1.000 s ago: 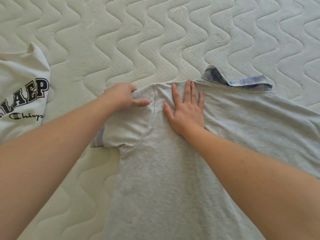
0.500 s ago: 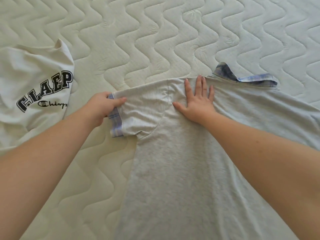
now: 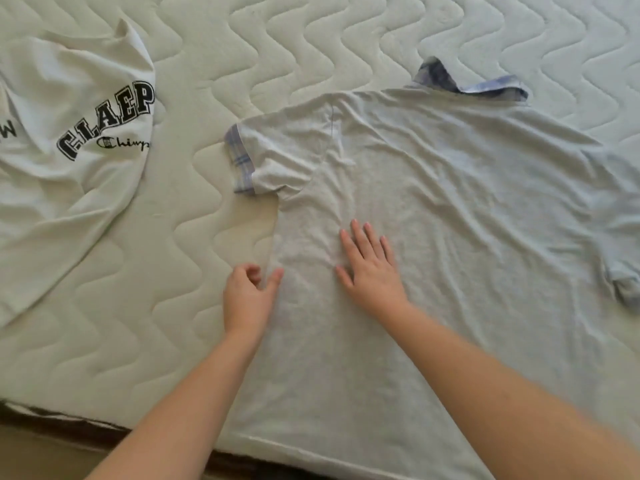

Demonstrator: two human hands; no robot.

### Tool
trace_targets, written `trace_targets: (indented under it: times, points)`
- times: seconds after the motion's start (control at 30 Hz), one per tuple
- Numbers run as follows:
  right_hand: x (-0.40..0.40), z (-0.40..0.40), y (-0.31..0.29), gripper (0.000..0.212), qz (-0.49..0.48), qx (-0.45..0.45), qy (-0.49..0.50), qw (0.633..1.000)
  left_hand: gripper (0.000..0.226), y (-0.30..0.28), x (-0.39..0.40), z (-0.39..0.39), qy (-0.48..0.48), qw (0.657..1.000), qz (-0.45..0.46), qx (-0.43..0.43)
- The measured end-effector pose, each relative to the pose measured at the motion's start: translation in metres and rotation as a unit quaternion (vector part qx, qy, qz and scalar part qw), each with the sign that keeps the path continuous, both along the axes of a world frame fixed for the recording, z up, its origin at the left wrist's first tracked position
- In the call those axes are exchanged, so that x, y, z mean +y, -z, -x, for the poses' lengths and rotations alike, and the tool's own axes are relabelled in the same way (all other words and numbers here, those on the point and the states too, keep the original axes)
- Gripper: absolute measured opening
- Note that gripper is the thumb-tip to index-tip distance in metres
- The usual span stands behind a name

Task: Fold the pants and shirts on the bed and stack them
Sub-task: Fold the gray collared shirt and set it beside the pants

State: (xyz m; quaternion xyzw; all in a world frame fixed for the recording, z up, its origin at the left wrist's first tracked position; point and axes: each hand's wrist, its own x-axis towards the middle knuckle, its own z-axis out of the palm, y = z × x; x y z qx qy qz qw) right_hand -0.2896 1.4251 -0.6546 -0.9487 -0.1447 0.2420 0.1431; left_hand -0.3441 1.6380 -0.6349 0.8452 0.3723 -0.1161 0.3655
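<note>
Two hands are laid on the grey shirt point(image 3: 450, 220), spread on the bed point(image 3: 173, 271): right hand point(image 3: 372, 275) flat and splayed; left hand point(image 3: 247, 296) curled at its edge, grip cannot be told. Creases, left unsmoothed, could be folded in.

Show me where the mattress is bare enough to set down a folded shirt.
Bare: the mattress strip beyond both shirts, and the lane between the white shirt and the grey shirt, running to the near edge beside the left hand. Crowded: the right side, under the grey shirt and the right hand.

Dark brown trim strip point(image 3: 69, 426), tan floor point(image 3: 34, 457) below it
</note>
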Motion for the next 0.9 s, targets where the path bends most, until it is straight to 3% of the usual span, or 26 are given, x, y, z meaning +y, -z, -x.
trace_targets:
  times: [0.1,0.27,0.37,0.43,0.53,0.6,0.7,0.83,0.9]
  points:
    - [-0.029,0.034,-0.008,0.064,-0.020,0.010,-0.027,0.999,0.049,0.000,-0.020,0.058,0.033,0.998,0.007,0.049]
    - [-0.100,0.113,-0.022,0.066,0.014,0.036,-0.031,0.999,0.033,-0.009,-0.024,0.117,0.004,0.996,0.022,0.083]
    - [-0.144,0.161,-0.031,0.067,0.059,0.022,0.092,0.994,0.031,-0.014,-0.014,0.144,0.002,0.996,0.022,0.092]
    - [-0.177,0.193,-0.036,0.071,0.104,0.029,0.258,0.960,0.029,-0.016,-0.005,0.160,0.004,0.994,0.007,0.107]
    - [-0.222,0.238,-0.044,0.076,0.137,0.076,0.497,0.854,0.025,-0.018,0.009,0.180,0.010,0.992,-0.002,0.129]
    - [-0.246,0.260,-0.045,0.072,0.123,0.102,0.582,0.798,0.032,-0.019,0.017,0.188,0.039,0.989,-0.014,0.143]
    - [-0.271,0.278,-0.047,0.059,0.122,0.161,0.606,0.770,0.040,-0.020,0.021,0.193,0.054,0.987,-0.020,0.151]
    - [-0.287,0.295,-0.049,0.072,0.101,0.165,0.635,0.748,0.035,-0.022,0.021,0.199,0.076,0.983,0.017,0.168]
    - [-0.294,0.302,-0.047,0.055,0.057,0.193,0.619,0.760,0.037,-0.022,0.022,0.205,0.095,0.978,0.029,0.185]
